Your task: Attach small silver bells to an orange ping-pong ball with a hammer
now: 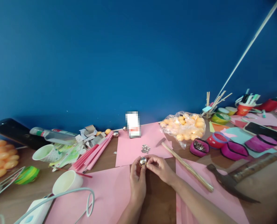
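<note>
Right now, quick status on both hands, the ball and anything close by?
Left hand holding shiny ball. Right hand at its side, contact unclear. Pile of shiny bits beyond, touching neither hand.

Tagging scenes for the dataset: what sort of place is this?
Likely a craft table against a blue wall: pink paper sheets, a bag of orange balls and a red cup of pens are on it. Home or studio, I can't tell.
</note>
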`<control>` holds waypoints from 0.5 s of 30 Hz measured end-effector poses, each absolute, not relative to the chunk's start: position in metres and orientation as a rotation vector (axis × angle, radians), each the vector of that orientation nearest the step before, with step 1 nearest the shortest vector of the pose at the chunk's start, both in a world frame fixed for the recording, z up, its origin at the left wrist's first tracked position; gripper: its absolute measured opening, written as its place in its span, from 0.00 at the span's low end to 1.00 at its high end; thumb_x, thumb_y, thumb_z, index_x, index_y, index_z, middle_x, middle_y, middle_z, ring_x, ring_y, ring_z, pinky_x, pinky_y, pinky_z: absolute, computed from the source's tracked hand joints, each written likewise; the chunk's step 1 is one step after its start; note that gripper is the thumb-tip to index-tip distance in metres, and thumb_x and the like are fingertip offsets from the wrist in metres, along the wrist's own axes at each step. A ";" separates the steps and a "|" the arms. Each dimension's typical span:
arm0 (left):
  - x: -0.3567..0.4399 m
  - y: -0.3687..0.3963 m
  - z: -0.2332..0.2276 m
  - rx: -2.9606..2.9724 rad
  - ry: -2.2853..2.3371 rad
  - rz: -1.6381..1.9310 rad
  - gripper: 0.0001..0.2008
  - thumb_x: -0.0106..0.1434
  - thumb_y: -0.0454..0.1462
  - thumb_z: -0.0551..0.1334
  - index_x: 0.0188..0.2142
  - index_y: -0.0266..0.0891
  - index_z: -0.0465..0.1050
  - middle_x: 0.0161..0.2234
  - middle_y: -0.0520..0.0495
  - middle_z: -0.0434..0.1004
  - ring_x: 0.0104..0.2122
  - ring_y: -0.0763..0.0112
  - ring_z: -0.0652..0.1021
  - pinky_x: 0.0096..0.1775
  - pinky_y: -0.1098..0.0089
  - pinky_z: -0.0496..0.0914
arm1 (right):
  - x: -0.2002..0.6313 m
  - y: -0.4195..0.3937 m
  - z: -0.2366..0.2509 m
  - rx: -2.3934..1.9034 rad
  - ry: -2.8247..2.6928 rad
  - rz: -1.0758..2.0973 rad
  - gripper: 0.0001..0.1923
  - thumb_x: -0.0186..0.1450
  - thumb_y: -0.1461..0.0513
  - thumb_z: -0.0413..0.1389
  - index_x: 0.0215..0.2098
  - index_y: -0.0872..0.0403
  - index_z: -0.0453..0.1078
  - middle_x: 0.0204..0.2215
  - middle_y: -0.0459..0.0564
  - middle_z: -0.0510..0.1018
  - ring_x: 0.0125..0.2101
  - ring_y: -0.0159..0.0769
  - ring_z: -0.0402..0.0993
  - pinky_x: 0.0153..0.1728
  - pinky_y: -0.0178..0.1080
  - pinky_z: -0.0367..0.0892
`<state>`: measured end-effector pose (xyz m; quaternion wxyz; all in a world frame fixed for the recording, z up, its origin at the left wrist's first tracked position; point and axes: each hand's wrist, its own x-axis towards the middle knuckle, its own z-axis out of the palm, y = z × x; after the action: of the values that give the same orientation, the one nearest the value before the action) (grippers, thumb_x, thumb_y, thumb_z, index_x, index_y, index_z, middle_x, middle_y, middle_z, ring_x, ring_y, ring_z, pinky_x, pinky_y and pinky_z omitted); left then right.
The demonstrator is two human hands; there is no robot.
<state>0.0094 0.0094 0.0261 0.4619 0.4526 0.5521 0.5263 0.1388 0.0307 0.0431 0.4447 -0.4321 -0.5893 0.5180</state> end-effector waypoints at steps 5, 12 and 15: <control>0.009 0.010 0.026 1.123 1.360 1.289 0.19 0.57 0.40 0.56 0.49 0.40 0.62 0.48 0.43 0.68 0.49 0.64 0.68 0.51 0.60 0.61 | 0.139 0.030 0.043 -1.076 -1.465 1.283 0.06 0.59 0.60 0.54 0.27 0.55 0.68 0.43 0.51 0.72 0.45 0.40 0.67 0.47 0.41 0.60; 0.009 0.009 0.026 1.107 1.342 1.281 0.19 0.58 0.40 0.56 0.49 0.41 0.62 0.48 0.43 0.68 0.49 0.64 0.69 0.50 0.62 0.61 | 0.138 0.030 0.045 -1.069 -1.472 1.269 0.06 0.59 0.60 0.54 0.27 0.55 0.69 0.43 0.51 0.72 0.45 0.40 0.67 0.47 0.41 0.61; 0.009 0.010 0.026 1.098 1.344 1.292 0.19 0.57 0.41 0.56 0.48 0.41 0.63 0.48 0.43 0.69 0.48 0.64 0.69 0.50 0.62 0.62 | 0.139 0.030 0.044 -1.067 -1.477 1.270 0.05 0.59 0.61 0.54 0.28 0.55 0.68 0.43 0.51 0.72 0.44 0.39 0.67 0.47 0.40 0.61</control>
<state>0.0095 0.0096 0.0262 0.4699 0.4481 0.5483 0.5270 0.1387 0.0301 0.0441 0.4439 -0.4304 -0.5959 0.5124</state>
